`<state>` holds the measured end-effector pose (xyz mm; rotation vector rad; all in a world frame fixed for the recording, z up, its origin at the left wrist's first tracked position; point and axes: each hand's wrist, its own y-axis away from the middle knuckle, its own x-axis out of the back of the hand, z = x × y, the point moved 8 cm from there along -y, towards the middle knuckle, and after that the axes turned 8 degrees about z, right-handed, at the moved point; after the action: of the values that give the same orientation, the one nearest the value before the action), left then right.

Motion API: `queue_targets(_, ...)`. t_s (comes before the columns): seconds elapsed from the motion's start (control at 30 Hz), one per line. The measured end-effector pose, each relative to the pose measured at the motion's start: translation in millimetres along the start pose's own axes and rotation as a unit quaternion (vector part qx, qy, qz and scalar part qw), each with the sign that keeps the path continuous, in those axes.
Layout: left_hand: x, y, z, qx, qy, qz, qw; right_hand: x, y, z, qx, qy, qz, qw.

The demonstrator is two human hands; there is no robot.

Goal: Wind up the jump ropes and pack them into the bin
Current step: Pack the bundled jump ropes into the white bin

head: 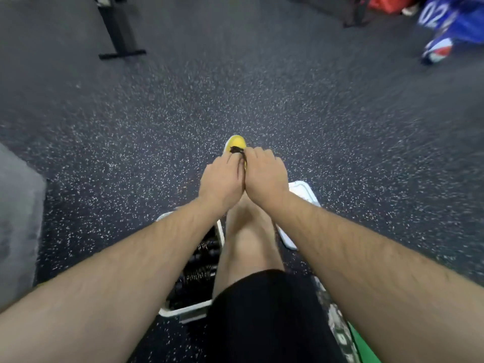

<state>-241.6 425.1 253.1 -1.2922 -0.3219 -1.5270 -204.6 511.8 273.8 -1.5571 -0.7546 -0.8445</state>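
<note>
My left hand (222, 182) and my right hand (264, 176) are pressed side by side above my outstretched leg. Their fingers curl down and pinch a small dark knot of cord (237, 150) on top of a yellow shoe (235, 141). I cannot tell whether this cord is a jump rope or a lace. A white bin (188, 311) stands on the floor below my left forearm, left of my thigh. Several dark wound jump ropes (201, 260) with black handles lie inside it, partly hidden by my arm and leg.
A flat white lid-like piece (305, 196) lies right of my knee. A black metal stand (120, 35) is far left, a grey block (18, 218) at the left edge, blue and red bags (450, 24) far right. The floor is dark speckled rubber.
</note>
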Motion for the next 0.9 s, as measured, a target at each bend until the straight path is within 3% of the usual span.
queue_targets(0.13, -57.5, -17.5, 64.4, -0.015, -0.007, -0.065, 0.998, 0.7, 18.2, 80.9, -0.047, 0.044, -0.024, 0.998)
queue_targets(0.27, -138.4, 4.6, 102.5, 0.048, -0.027, -0.160, 0.986, -26.4, 55.2, 154.7, -0.094, 0.081, -0.049, 0.991)
queue_targets(0.37, -194.7, 30.1, 113.0, 0.075, -0.019, -0.230, 0.970, -58.3, 91.3, 201.1, -0.129, 0.110, -0.116, 0.979)
queue_targets(0.57, -280.1, 73.6, 76.9, 0.114, -0.065, -0.343, 0.930, -149.8, 150.8, 269.2, -0.191, 0.116, -0.277, 0.934)
queue_targets(0.7, -320.0, 93.6, 50.4, 0.152, -0.064, -0.410, 0.897, -203.0, 182.3, 289.7, -0.255, 0.061, -0.393, 0.881)
queue_targets(0.9, -368.9, 103.1, 45.6, 0.196, -0.043, -0.445, 0.873, -245.7, 214.7, 311.8, -0.356, 0.005, -0.433, 0.828)
